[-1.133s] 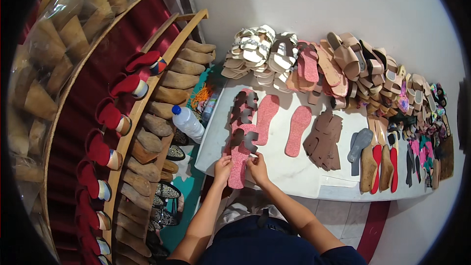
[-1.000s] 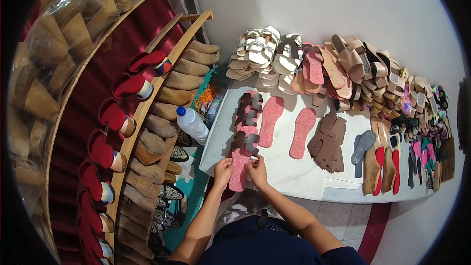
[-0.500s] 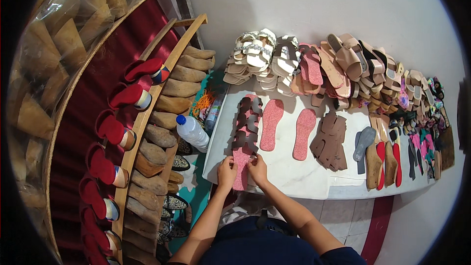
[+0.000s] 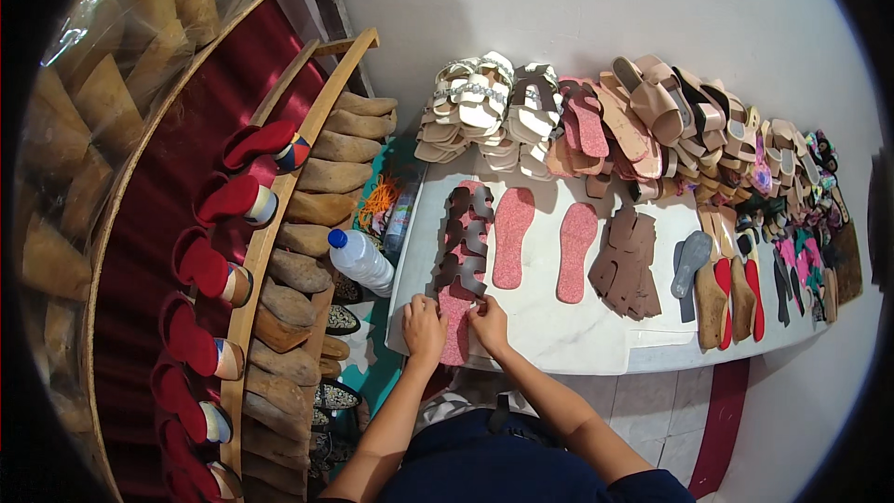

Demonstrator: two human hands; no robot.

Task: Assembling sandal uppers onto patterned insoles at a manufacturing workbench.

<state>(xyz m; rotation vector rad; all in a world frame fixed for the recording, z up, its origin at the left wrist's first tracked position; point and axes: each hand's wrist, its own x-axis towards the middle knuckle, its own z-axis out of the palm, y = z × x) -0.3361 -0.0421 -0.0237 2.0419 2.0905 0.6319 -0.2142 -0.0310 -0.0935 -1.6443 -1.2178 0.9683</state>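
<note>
the left hand (image 4: 426, 327) is gripping the pink strapped sandal sole (image 4: 454, 328) with curled fingers; the right hand (image 4: 488, 324) is pinching its opposite edge, fingertips nearly meeting. the sole is lying across the white tabletop's (image 4: 568, 345) near edge.

No legible text, labels, brands, numbers or signs anywhere in view.

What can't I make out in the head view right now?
All head view:
- Near pink sole: underside faces away; left hand and right hand block its edges.
- Wooden lasts, upper left: cut off by dark rim, blurred by plastic.
- Patterned shoes: partly behind rack.
- Colourful sandals, far right: overlapping, too small.
</note>
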